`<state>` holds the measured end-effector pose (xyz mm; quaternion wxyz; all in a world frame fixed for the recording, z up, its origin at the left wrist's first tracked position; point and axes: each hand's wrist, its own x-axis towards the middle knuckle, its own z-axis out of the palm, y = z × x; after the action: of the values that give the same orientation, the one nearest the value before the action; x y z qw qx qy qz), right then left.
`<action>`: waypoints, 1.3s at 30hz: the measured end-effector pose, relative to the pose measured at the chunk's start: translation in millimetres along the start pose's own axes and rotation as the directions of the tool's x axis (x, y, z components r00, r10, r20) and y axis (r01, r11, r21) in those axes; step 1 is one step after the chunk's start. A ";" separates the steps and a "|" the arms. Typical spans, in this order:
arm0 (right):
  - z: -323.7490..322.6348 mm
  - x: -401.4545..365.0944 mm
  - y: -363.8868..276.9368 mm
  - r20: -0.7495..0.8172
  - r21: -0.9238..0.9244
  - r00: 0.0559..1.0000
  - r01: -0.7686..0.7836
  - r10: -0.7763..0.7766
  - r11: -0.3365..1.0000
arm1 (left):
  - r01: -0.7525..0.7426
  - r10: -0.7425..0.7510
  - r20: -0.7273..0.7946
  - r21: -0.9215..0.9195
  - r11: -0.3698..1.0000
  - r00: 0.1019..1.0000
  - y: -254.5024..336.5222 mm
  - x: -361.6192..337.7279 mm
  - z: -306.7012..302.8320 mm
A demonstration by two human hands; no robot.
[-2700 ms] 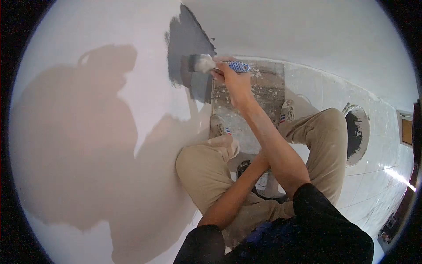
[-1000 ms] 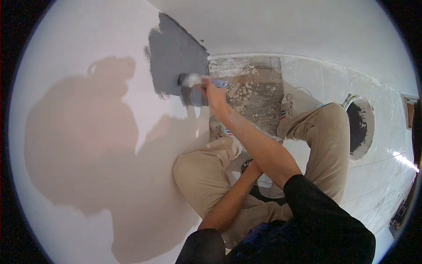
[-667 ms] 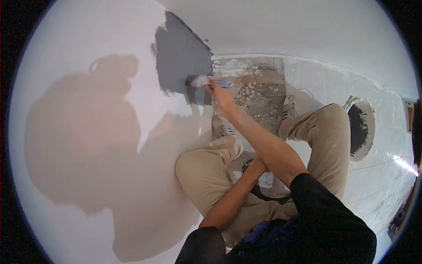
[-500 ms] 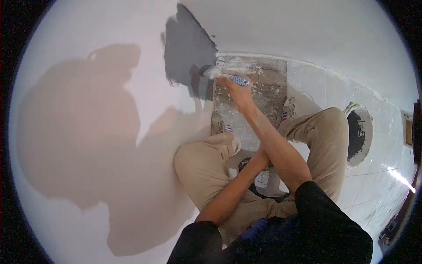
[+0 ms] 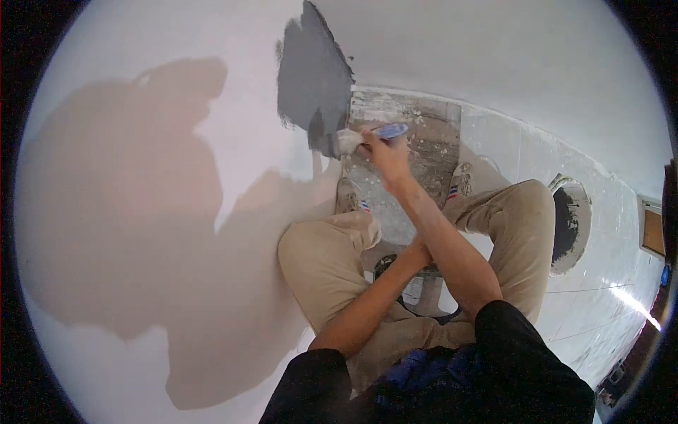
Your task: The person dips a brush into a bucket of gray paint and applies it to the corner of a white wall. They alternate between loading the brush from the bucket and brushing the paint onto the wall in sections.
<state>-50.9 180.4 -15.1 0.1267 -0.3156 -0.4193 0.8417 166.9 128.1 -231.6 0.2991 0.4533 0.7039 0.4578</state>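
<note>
My right hand (image 5: 386, 154) is closed around a paintbrush (image 5: 347, 143) with a blue and white handle and pale bristles. The bristle end is against the lower part of a dark grey painted patch (image 5: 311, 78) on the white wall, close to the corner. My left forearm crosses beneath my right forearm, and the left hand's fingers are hidden there.
A bucket (image 5: 582, 230) with dark grey material inside stands by my right knee. Between my shoes lies a worn, paint-spotted board (image 5: 431, 145) on the tiled floor (image 5: 586, 290). A second white wall (image 5: 494, 49) meets the painted one at the corner.
My right hand has brought the brush slightly lower along the bottom of the grey patch, and its handle has turned. The whole view has shifted a little.
</note>
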 end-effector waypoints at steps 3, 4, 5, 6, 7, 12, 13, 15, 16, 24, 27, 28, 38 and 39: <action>29.1 -3.4 19.0 0.014 -0.070 1.000 0.026 -0.025 0.997 | 0.107 -0.103 0.108 -0.036 0.994 0.989 44.6 -0.5 -45.7; 38.6 1.9 31.3 -0.020 -0.096 0.998 0.060 -0.063 0.994 | 0.165 -0.164 0.164 0.008 0.986 0.973 73.0 6.9 -71.1; 45.7 6.4 40.0 -0.053 -0.122 0.993 0.094 -0.102 0.988 | 0.216 -0.224 0.220 0.059 0.975 0.950 101.3 14.3 -96.3; 51.3 9.4 45.2 -0.075 -0.181 0.990 0.101 -0.117 0.978 | 0.231 -0.272 0.238 0.185 0.955 0.933 124.6 23.7 -114.7; 57.4 10.2 44.8 -0.096 -0.240 0.986 0.107 -0.134 0.965 | 0.238 -0.320 0.249 0.309 0.921 0.914 133.8 28.5 -122.5; 59.0 -17.7 2.8 -0.019 0.011 0.988 0.156 -0.156 0.988 | 0.248 -0.334 0.334 0.273 0.929 0.882 130.7 35.2 -119.8; 54.6 -20.5 -4.6 -0.065 0.043 0.983 0.174 -0.171 0.984 | 0.247 -0.326 0.340 0.254 0.935 0.882 126.2 34.1 -116.5; 48.9 -14.0 6.8 -0.107 -0.076 0.969 0.214 -0.221 0.974 | 0.188 -0.254 0.235 0.271 0.944 0.938 114.7 27.5 -104.0; 42.1 2.5 33.1 -0.099 -0.224 0.960 0.234 -0.261 0.946 | 0.154 -0.211 0.184 0.283 0.947 0.960 110.0 25.3 -97.6; 59.2 -14.2 22.3 -0.079 0.018 0.982 0.171 -0.169 0.985 | 0.303 -0.392 0.338 0.285 0.909 0.856 148.8 41.9 -137.9; 45.9 -4.1 36.3 -0.149 -0.139 0.964 0.201 -0.221 0.970 | 0.319 -0.387 0.378 0.232 0.919 0.841 143.2 38.3 -128.9; 50.0 0.5 45.6 -0.155 -0.218 0.957 0.209 -0.245 0.953 | 0.303 -0.363 0.361 0.214 0.929 0.859 140.5 37.0 -124.6; 59.8 -26.2 12.2 -0.113 -0.074 0.957 0.259 -0.266 0.963 | 0.233 -0.304 0.203 0.310 0.922 0.931 149.1 34.0 -127.1; 55.8 -23.4 16.3 -0.133 -0.171 0.951 0.254 -0.278 0.952 | 0.214 -0.272 0.183 0.284 0.935 0.945 150.4 31.4 -126.6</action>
<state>-67.6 124.2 7.1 0.2471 -0.3297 -0.5097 0.7553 102.9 135.0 -43.2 0.3673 0.4455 0.7713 0.2678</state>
